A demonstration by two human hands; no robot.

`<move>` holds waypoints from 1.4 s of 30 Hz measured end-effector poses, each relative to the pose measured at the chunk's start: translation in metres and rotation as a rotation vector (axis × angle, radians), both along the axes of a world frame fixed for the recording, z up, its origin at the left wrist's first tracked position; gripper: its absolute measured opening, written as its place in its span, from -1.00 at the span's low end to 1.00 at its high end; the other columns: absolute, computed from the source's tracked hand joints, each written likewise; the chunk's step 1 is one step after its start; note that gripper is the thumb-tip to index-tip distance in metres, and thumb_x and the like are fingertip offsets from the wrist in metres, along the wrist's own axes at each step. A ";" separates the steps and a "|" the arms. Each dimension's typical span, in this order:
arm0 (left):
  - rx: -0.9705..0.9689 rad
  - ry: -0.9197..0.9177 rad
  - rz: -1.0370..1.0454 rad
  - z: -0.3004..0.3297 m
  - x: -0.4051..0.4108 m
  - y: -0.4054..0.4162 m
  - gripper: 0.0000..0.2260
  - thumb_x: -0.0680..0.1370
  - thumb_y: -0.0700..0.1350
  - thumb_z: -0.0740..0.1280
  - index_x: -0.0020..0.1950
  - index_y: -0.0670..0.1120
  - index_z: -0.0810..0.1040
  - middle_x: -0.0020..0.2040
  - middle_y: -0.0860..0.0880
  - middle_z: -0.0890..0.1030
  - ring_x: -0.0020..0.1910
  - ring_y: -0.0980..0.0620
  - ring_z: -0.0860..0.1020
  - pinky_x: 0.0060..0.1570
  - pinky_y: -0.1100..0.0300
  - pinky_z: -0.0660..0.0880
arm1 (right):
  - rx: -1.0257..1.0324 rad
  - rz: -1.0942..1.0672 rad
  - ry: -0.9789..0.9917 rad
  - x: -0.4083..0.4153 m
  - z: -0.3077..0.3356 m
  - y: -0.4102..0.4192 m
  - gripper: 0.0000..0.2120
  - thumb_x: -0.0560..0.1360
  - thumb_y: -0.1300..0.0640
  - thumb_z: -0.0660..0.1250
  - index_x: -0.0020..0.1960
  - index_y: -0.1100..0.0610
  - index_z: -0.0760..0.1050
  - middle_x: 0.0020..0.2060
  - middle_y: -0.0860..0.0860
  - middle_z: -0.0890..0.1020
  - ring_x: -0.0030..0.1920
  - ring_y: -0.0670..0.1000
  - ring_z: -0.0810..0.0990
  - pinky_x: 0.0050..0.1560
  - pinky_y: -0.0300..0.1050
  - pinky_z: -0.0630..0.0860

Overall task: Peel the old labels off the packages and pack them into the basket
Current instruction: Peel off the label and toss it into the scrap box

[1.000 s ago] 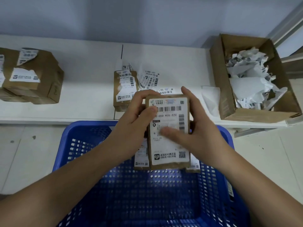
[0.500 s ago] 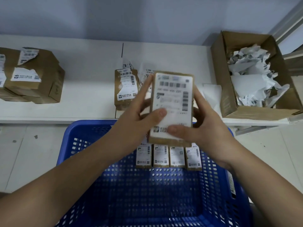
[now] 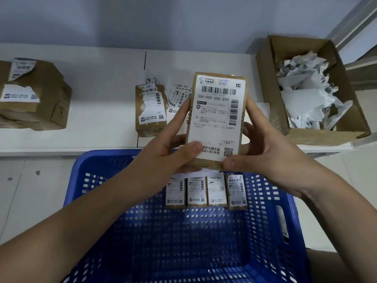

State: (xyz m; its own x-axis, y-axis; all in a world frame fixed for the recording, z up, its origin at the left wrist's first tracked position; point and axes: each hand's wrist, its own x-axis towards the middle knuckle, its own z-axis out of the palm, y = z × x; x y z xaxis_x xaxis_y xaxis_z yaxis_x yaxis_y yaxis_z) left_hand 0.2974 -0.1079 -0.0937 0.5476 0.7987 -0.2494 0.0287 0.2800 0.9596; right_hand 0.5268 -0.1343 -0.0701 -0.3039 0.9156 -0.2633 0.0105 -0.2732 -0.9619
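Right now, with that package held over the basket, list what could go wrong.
1. The package is gripped only at its edges by the left hand and right hand; it could slip into the blue basket and knock the four standing packages.
2. Its label looks intact, so it may get packed unpeeled.
3. Peeling may tear the label, as on the package on the table.

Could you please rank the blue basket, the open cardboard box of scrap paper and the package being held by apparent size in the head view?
1. blue basket, clearly largest.
2. cardboard box.
3. held package, smallest, though it is raised nearer the camera, so it looks bigger than it is.
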 end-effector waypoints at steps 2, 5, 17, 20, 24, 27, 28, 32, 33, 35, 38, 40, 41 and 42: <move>0.051 0.044 -0.020 0.001 0.000 0.001 -0.15 0.49 -0.06 0.41 0.56 0.46 -0.01 0.38 0.19 0.55 0.28 0.11 0.61 0.12 0.04 0.64 | 0.003 -0.011 -0.031 -0.002 -0.001 -0.001 0.19 0.33 0.46 0.51 0.58 -0.39 -0.02 0.33 -0.03 0.57 0.14 0.27 0.69 0.07 0.28 0.65; 0.134 0.148 -0.055 0.002 -0.005 0.005 0.08 0.37 -0.07 0.55 0.55 0.48 -0.15 0.44 0.21 0.46 0.24 0.17 0.62 0.06 0.09 0.66 | -0.023 0.023 -0.078 -0.004 -0.004 -0.005 0.20 0.31 0.38 0.57 0.55 -0.45 -0.02 0.34 0.02 0.55 0.11 0.26 0.70 0.11 0.32 0.62; 0.085 0.236 0.358 0.004 -0.002 0.008 -0.57 0.59 0.16 0.26 0.47 0.32 0.39 -0.07 0.22 0.72 -0.09 0.26 0.69 -0.24 0.37 0.58 | -0.031 0.275 -0.275 -0.019 -0.012 -0.017 0.29 0.33 0.24 0.65 0.50 -0.54 -0.23 0.31 -0.19 0.53 0.18 0.01 0.68 0.13 0.04 0.66; 0.076 0.222 0.275 0.003 0.000 0.005 -0.61 0.56 0.21 0.20 0.40 0.33 0.45 -0.02 0.29 0.70 -0.05 0.30 0.67 -0.20 0.38 0.58 | -0.055 0.269 -0.328 -0.013 -0.012 -0.016 0.39 0.26 0.24 0.69 0.49 -0.53 -0.32 0.29 -0.25 0.51 0.16 -0.03 0.68 0.08 -0.02 0.67; 0.095 0.232 0.206 -0.001 0.003 0.001 -0.60 0.53 0.26 0.18 0.37 0.36 0.45 0.04 0.35 0.67 0.02 0.36 0.64 -0.07 0.42 0.57 | 0.022 0.133 -0.341 -0.020 -0.015 -0.017 0.26 0.17 0.07 0.69 0.54 -0.43 -0.09 0.32 -0.37 0.43 0.12 -0.02 0.69 -0.06 -0.04 0.70; 0.098 0.231 0.170 -0.006 0.004 -0.003 -0.61 0.53 0.25 0.21 0.35 0.30 0.52 0.07 0.31 0.67 0.03 0.29 0.66 -0.03 0.33 0.61 | 0.143 -0.005 -0.311 -0.022 -0.026 -0.013 -0.32 0.31 -0.04 0.58 0.33 -0.10 0.34 0.19 -0.16 0.60 0.05 0.06 0.72 -0.06 0.13 0.70; 0.093 0.217 0.154 -0.006 0.005 -0.004 -0.62 0.55 0.22 0.22 0.35 0.27 0.53 0.09 0.31 0.67 0.04 0.28 0.66 -0.05 0.34 0.60 | 0.139 -0.060 -0.276 -0.022 -0.028 -0.013 -0.48 0.36 -0.07 0.54 0.22 -0.05 0.39 0.12 -0.11 0.63 0.00 0.09 0.74 -0.10 0.18 0.69; 0.095 0.190 0.058 -0.004 0.005 -0.006 -0.56 0.59 0.18 0.18 0.49 0.31 0.36 0.14 0.35 0.63 0.11 0.28 0.63 0.01 0.33 0.60 | 0.141 -0.220 -0.231 -0.027 -0.029 -0.009 -0.76 0.49 -0.13 0.36 0.03 -0.01 0.44 -0.02 -0.08 0.65 -0.08 0.00 0.73 -0.20 -0.05 0.65; 0.077 0.176 0.015 -0.004 0.004 -0.007 -0.52 0.60 0.14 0.21 0.53 0.35 0.24 0.14 0.38 0.61 0.12 0.26 0.64 0.02 0.30 0.61 | 0.158 -0.258 -0.271 -0.028 -0.029 -0.008 -0.76 0.51 -0.15 0.32 0.01 0.00 0.44 -0.08 -0.10 0.66 -0.10 -0.06 0.72 -0.21 -0.13 0.61; 0.034 0.151 -0.103 -0.003 0.003 -0.009 -0.25 0.58 -0.01 0.36 0.55 0.43 -0.05 0.16 0.49 0.54 0.13 0.20 0.66 -0.03 0.26 0.64 | 0.174 -0.357 -0.324 -0.027 -0.030 -0.005 -0.80 0.58 -0.15 0.29 -0.02 -0.02 0.45 -0.17 -0.12 0.66 -0.13 -0.08 0.69 -0.22 -0.15 0.56; 0.050 0.163 -0.272 -0.002 -0.003 -0.009 0.12 0.47 -0.16 0.54 0.47 0.51 -0.31 0.15 0.67 0.41 0.12 0.18 0.67 -0.01 0.25 0.64 | 0.135 -0.432 -0.371 -0.024 -0.032 0.000 -0.86 0.65 -0.10 0.25 -0.03 -0.08 0.50 -0.17 -0.12 0.67 -0.11 -0.07 0.67 -0.13 -0.04 0.57; 0.047 0.153 -0.292 -0.003 -0.007 -0.007 0.18 0.44 -0.20 0.57 0.48 0.52 -0.31 0.15 0.68 0.40 0.14 0.13 0.67 0.04 0.20 0.64 | 0.128 -0.429 -0.420 -0.026 -0.031 -0.001 -0.83 0.66 -0.12 0.21 0.01 -0.11 0.53 -0.16 -0.17 0.66 -0.11 -0.16 0.64 -0.08 -0.05 0.57; 0.051 0.149 -0.280 -0.003 -0.008 -0.006 0.18 0.43 -0.22 0.58 0.49 0.53 -0.28 0.19 0.65 0.41 0.16 0.09 0.67 0.06 0.14 0.65 | 0.142 -0.430 -0.438 -0.028 -0.030 -0.001 -0.81 0.67 -0.14 0.19 0.09 -0.15 0.55 -0.11 -0.23 0.67 -0.08 -0.22 0.64 -0.03 -0.08 0.57; 0.058 0.144 -0.249 -0.003 -0.008 -0.005 0.18 0.42 -0.24 0.59 0.50 0.54 -0.23 0.25 0.60 0.40 0.17 0.06 0.68 0.06 0.09 0.66 | 0.151 -0.429 -0.453 -0.028 -0.029 0.000 -0.77 0.67 -0.15 0.18 0.24 -0.20 0.54 -0.04 -0.27 0.67 -0.01 -0.26 0.63 0.02 -0.14 0.58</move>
